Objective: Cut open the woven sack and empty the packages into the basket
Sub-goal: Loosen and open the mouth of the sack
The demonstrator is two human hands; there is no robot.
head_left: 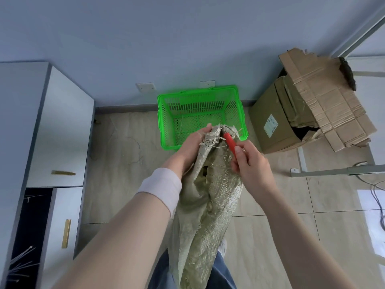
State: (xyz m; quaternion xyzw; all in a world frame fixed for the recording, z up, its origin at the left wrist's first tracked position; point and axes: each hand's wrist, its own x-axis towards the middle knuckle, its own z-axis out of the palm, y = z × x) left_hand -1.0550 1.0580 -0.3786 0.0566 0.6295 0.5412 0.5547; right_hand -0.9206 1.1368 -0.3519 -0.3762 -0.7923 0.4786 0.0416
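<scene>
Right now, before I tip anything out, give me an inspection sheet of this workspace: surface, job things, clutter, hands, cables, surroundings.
Surface: tiled floor, loose strands on it.
Job's things: woven sack held up, top frayed; green basket beyond it, no packages seen inside; red cutter at the sack's top.
Clutter: open cardboard box, flaps torn, right of the basket.
Grippers: left hand grips the sack's top; right hand holds the cutter.
Cables: cables on the floor, far right.
Surroundings: white cabinet left, wall sockets behind the basket, metal frame right.
</scene>
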